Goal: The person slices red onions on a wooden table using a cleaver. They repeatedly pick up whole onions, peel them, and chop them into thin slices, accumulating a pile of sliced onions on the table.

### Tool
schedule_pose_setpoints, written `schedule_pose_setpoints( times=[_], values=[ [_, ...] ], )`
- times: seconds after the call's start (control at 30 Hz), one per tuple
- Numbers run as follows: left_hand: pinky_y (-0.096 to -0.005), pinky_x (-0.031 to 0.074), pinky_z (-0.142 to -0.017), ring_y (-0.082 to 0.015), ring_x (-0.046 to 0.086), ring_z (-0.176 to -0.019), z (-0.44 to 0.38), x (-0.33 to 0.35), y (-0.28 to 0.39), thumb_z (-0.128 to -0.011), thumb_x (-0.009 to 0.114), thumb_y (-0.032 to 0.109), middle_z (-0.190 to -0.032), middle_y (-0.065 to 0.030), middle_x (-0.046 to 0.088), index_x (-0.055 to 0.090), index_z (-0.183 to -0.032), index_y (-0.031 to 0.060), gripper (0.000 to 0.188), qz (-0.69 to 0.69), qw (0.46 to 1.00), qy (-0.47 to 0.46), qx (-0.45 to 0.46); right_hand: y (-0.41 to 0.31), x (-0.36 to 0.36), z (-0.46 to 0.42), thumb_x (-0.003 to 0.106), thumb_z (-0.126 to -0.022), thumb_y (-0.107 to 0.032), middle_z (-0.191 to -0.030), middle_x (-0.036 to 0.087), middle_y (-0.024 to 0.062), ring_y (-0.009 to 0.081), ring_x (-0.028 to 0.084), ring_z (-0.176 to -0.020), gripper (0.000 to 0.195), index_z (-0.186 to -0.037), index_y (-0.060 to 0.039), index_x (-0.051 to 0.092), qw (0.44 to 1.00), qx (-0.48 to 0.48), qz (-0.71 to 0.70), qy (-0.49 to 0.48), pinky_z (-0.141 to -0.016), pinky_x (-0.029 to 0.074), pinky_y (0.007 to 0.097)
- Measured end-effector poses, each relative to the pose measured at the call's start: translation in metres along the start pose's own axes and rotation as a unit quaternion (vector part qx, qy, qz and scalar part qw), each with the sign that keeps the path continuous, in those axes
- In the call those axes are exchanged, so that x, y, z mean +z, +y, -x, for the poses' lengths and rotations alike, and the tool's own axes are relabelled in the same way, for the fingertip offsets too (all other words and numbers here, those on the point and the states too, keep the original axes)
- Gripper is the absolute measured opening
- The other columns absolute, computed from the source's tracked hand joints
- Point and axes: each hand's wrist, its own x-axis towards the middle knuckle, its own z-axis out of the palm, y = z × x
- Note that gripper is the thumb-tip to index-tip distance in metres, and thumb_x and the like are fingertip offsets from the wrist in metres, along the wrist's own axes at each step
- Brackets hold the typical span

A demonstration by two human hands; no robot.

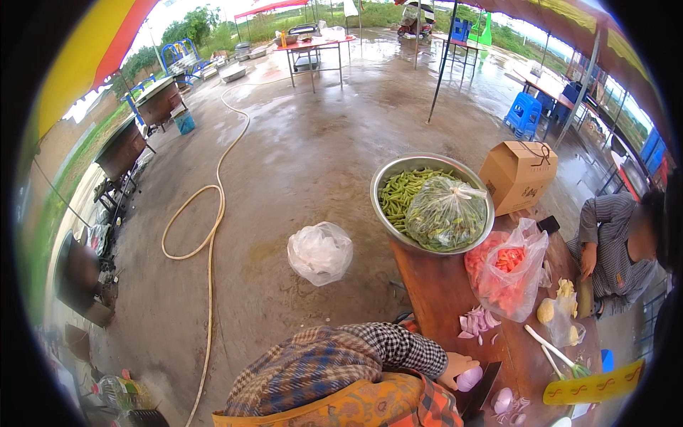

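My left hand (pixel 458 368), in a black-and-white checked sleeve, holds a peeled purple onion (pixel 469 379) on the brown wooden table (pixel 435 299). The dark blade of a knife (pixel 484 383) stands right beside the onion; its handle is hidden. My right hand is out of view. Cut purple onion pieces (pixel 476 323) lie beyond my left hand, and another onion (pixel 502 400) with slices is to the right of the blade. Green-and-white stalks (pixel 549 344) lie farther right.
A steel bowl (pixel 378 213) of green peppers, holding a tied plastic bag (pixel 445 213), a cardboard box (pixel 517 176) and bags of red pieces (pixel 509 277) stand on the table. Another person (pixel 613 245) sits at right. A hose (pixel 211 299) and a plastic bag (pixel 320 253) lie on wet ground.
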Motion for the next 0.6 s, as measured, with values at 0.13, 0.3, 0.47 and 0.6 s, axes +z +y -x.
schedule_pose_setpoints(
  times=[0.13, 0.3, 0.47, 0.6],
  values=[
    [-0.0427, 0.045, -0.093, -0.0407, 0.053, -0.11, 0.0, -0.004, -0.002, -0.065, 0.079, 0.036, -0.121, -0.0269, 0.049, 0.023, -0.142, -0.0075, 0.104, 0.0, 1.0, -0.012, -0.003, -0.007, -0.008, -0.016, 0.058, -0.087, -0.019, -0.063, 0.06, 0.0199, 0.0336, 0.062, -0.056, 0.019, -0.091, -0.0014, 0.051, 1.0, -0.006, 0.008, 0.005, -0.053, 0.048, 0.0456],
    [-0.0422, 0.045, -0.095, -0.0401, 0.052, -0.113, 0.001, -0.016, 0.003, -0.068, 0.078, 0.036, -0.123, -0.0264, 0.047, 0.022, -0.142, -0.0075, 0.103, 0.014, 0.999, -0.04, -0.01, -0.014, -0.01, -0.025, 0.057, -0.087, -0.019, -0.063, 0.06, 0.0203, 0.0342, 0.062, -0.057, 0.019, -0.091, -0.0014, 0.051, 1.0, -0.011, 0.024, 0.002, -0.053, 0.048, 0.046],
    [-0.0424, 0.045, -0.094, -0.0399, 0.052, -0.113, -0.001, -0.008, -0.005, -0.069, 0.078, 0.037, -0.124, -0.0262, 0.046, 0.021, -0.143, -0.0068, 0.104, 0.01, 0.999, -0.033, -0.017, -0.015, -0.012, -0.028, 0.057, -0.087, -0.019, -0.063, 0.061, 0.0206, 0.0349, 0.062, -0.057, 0.019, -0.091, -0.0013, 0.051, 0.999, -0.011, 0.032, 0.0, -0.054, 0.048, 0.0464],
    [-0.0428, 0.045, -0.094, -0.0401, 0.052, -0.112, -0.001, -0.007, -0.005, -0.069, 0.078, 0.037, -0.124, -0.0265, 0.046, 0.018, -0.145, -0.006, 0.105, 0.012, 0.999, -0.038, -0.03, -0.016, -0.013, -0.028, 0.057, -0.088, -0.019, -0.064, 0.061, 0.021, 0.0354, 0.062, -0.057, 0.019, -0.091, -0.0013, 0.051, 0.999, -0.013, 0.039, -0.001, -0.054, 0.048, 0.0467]
  ],
)
